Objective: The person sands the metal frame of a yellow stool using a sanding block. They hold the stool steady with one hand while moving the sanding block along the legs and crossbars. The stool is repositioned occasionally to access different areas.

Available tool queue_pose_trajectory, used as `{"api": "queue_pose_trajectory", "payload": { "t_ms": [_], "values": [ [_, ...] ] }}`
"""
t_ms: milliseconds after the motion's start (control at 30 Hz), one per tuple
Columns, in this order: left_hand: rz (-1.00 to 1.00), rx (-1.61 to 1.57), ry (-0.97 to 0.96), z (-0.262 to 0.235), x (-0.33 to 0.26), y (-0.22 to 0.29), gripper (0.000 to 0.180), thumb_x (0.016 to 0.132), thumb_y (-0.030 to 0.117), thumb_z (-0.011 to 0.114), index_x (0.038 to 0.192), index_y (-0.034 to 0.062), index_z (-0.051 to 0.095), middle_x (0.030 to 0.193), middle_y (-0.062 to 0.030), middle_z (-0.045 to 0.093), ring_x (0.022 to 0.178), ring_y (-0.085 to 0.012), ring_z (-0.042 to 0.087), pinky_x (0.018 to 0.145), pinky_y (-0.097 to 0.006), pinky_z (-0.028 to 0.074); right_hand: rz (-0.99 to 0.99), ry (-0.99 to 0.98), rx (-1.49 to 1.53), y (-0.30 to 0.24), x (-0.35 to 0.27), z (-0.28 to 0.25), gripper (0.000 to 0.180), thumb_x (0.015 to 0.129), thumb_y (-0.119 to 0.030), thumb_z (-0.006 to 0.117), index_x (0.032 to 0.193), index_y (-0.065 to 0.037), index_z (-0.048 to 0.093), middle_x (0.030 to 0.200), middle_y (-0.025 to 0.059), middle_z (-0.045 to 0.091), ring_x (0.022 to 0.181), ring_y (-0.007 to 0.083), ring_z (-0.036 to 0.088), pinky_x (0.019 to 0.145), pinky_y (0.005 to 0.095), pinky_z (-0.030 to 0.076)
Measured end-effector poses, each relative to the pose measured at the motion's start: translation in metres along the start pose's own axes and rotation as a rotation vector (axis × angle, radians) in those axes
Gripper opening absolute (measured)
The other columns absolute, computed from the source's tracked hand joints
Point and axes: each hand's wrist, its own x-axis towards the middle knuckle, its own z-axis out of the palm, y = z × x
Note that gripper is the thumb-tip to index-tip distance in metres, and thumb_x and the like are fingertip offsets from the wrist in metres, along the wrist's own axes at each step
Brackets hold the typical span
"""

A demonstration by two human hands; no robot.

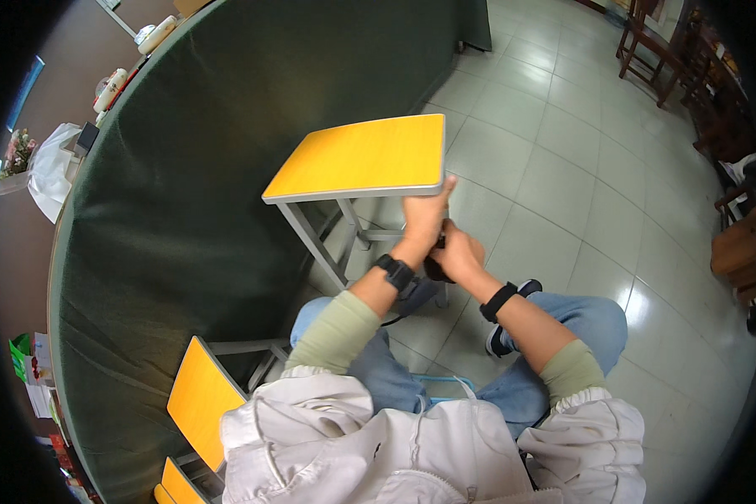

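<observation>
A stool with a yellow top (365, 155) and grey metal legs stands before me. My left hand (422, 220) is closed at its near right corner, with the thumb up past the rim and the fingers hidden below the top. Just right of and below it, my right hand (460, 252) is closed around something dark (436, 269), mostly hidden by my wrists, whose kind I cannot make out. Black bands circle both wrists.
Yellow-topped stools (206, 399) stand at the lower left. A table draped in dark green cloth (168, 185) curves along the left, with a white bag (52, 172) and small items on it. Wooden chairs (647, 46) stand at the far right on the tiled floor (596, 202).
</observation>
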Motion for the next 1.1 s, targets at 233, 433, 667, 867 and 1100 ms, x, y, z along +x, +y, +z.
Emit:
{"api": "queue_pose_trajectory", "payload": {
  "t_ms": [233,433,667,867,1100],
  "values": [
    [0.076,-0.172,0.152,-0.079,-0.024,0.046,0.024,0.082,0.015,0.077,0.089,0.0006,0.06,0.074,-0.004,0.057,0.055,-0.0127,0.053,0.05,-0.027,0.044,-0.268,-0.037,0.047,-0.064,-0.03,0.019,0.034,0.08,-0.027,0.068,0.103,-0.007,0.055,0.083,0.0159,0.068,0.081,0.0375,0.066,0.067,0.0473,0.05],
    [0.154,-0.243,0.17,-0.139,-0.035,0.058,0.026,0.084,0.023,0.074,0.089,0.0024,0.058,0.074,-0.0033,0.055,0.055,-0.0109,0.052,0.046,-0.026,0.044,-0.448,-0.191,0.042,-0.05,-0.021,0.034,0.03,0.086,-0.032,0.062,0.106,-0.01,0.06,0.081,0.0151,0.068,0.074,0.0348,0.066,0.065,0.0429,0.051],
    [0.091,-0.302,0.233,-0.194,-0.037,0.073,0.032,0.083,0.033,0.071,0.084,0.0039,0.057,0.069,-0.0032,0.051,0.051,-0.0102,0.05,0.043,-0.026,0.043,-0.099,0.108,0.307,0.007,0.035,-0.017,0.025,0.091,-0.024,0.058,0.095,0.0,0.066,0.086,0.011,0.068,0.08,0.0195,0.064,0.074,0.0313,0.05],
    [0.084,-0.348,0.247,-0.199,-0.037,0.073,0.032,0.083,0.033,0.071,0.082,0.0038,0.057,0.068,-0.0033,0.052,0.049,-0.0113,0.049,0.043,-0.027,0.042,-0.348,-0.104,0.604,0.011,0.023,0.028,0.024,0.089,-0.015,0.065,0.109,-0.002,0.066,0.107,0.0075,0.066,0.098,0.0162,0.061,0.089,0.0282,0.047],
    [0.085,-0.381,0.273,-0.206,-0.036,0.072,0.032,0.081,0.032,0.072,0.084,0.0034,0.058,0.068,-0.0039,0.052,0.05,-0.0124,0.049,0.044,-0.027,0.043,-0.506,-0.071,-0.138,0.012,0.014,0.097,0.039,0.085,-0.024,0.066,0.121,-0.008,0.061,0.125,0.0129,0.058,0.109,0.0331,0.053,0.1,0.0383,0.038]
  ]
}}
